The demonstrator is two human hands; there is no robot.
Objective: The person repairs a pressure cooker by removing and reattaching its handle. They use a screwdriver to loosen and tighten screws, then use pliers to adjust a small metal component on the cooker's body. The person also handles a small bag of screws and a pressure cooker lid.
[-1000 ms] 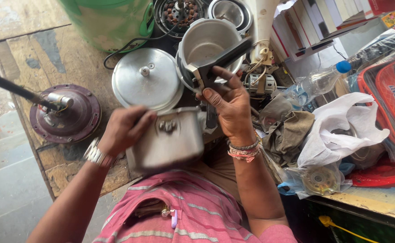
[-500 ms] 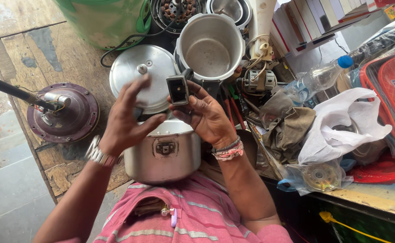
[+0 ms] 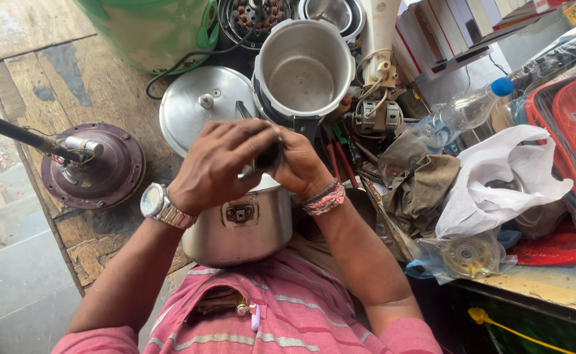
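Observation:
A steel pressure cooker pot [image 3: 238, 226] rests against my chest, its handle bracket facing me. Above its rim both my hands meet around a small black cooker handle [image 3: 267, 157]. My left hand [image 3: 219, 164], with a wristwatch, covers the handle from the left. From the right, my right hand [image 3: 301, 164], wearing thread bracelets, grips it. Most of the handle is hidden by my fingers.
A second open cooker pot [image 3: 304, 65] and a round steel lid [image 3: 199, 105] lie beyond my hands. A maroon fan motor [image 3: 98, 164] with a rod sits left on the wooden bench. Rags, a white plastic bag [image 3: 497, 177], a bottle [image 3: 461, 111], pliers and a green container crowd the back and right.
My right hand brought the black handle back from the far pot to above the near pot. My left hand rose off the pot and closed over the handle.

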